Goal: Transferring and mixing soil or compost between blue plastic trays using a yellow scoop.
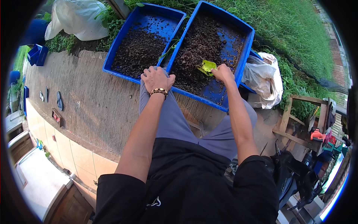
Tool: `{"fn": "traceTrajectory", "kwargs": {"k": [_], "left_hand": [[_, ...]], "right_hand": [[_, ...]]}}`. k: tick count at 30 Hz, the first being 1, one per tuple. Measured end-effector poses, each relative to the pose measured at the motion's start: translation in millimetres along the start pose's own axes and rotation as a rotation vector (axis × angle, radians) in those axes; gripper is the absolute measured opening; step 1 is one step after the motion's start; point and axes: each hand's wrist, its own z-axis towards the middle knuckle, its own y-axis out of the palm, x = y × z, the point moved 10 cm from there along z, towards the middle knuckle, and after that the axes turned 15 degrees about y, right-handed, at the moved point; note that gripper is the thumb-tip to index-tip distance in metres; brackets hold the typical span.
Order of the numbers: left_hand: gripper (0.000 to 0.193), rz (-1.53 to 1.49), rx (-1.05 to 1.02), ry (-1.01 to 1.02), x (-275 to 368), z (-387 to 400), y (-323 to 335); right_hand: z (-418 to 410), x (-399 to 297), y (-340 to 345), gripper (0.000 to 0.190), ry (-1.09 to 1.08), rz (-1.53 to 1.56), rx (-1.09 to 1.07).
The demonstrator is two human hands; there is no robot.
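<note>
My right hand [223, 73] grips a yellow-green plastic scoop [208, 67], whose blade rests on dark crumbly material [195, 47] in the right blue plastic tray [200, 100]. Small pale bits, too small to identify, lie along that tray's right side and near corner. My left hand [158, 79] holds nothing; it lies on my grey-trousered knee, fingers spread, with a beaded bracelet at the wrist. Just beyond it stands the left blue tray [120, 75], which holds similar dark material [137, 50], with part of its blue bottom showing at the far end.
White plastic sacks [77, 19] [265, 75] lie left and right of the trays. Grass [291, 30] grows behind them. Sandals [59, 100] are on the concrete floor [92, 92] at left. A wooden frame [293, 134] and a motorcycle [291, 176] stand at right.
</note>
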Motion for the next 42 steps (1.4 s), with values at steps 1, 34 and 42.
{"fn": "traceTrajectory", "kwargs": {"k": [1,34,42], "left_hand": [[0.058,-0.001,-0.001,-0.009,-5.1,-0.9,-0.1],[0.063,0.060,-0.001,-0.021,-3.0,2.8,2.4],[0.064,0.008,-0.050,-0.027,-0.3,3.9,2.2]], "right_hand": [[-0.1,4.9,0.1,0.054,-0.009,-0.004,-0.006],[-9.0,-11.1,-17.3,0.036,-0.151,-0.088,0.213],[24.1,109.1,-10.2,0.037,0.073,0.007,0.173]]}}
